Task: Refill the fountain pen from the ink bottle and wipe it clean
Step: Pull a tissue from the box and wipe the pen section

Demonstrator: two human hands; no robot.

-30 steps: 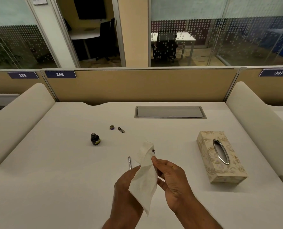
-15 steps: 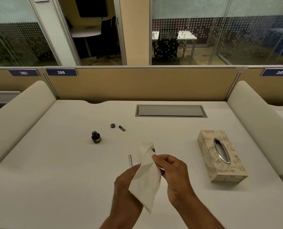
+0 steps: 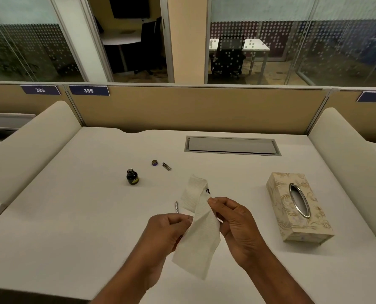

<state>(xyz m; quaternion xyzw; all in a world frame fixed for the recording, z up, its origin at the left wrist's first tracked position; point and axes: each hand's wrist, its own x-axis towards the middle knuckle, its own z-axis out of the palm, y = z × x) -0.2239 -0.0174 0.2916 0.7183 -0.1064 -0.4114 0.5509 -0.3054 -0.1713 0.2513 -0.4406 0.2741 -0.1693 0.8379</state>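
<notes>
My left hand (image 3: 167,231) and my right hand (image 3: 235,222) hold a white tissue (image 3: 199,229) between them above the desk. The tissue wraps most of the fountain pen; a dark ink mark or nib tip (image 3: 207,191) shows at its upper edge. My right fingers pinch the tissue near that spot. A silver pen barrel (image 3: 176,207) lies on the desk just beyond my left hand. The open ink bottle (image 3: 132,177) stands upright further left. Its round cap (image 3: 154,162) and a small dark pen part (image 3: 166,166) lie behind it.
A patterned tissue box (image 3: 296,207) lies to the right of my hands. A grey cable hatch (image 3: 232,145) is set into the white desk (image 3: 72,205) at the back. Beige dividers close off the back and both sides.
My left hand has slid lower and left along the tissue, and my right fingers have closed tighter on it. The camera has shifted slightly; the bottle and parts stay put.
</notes>
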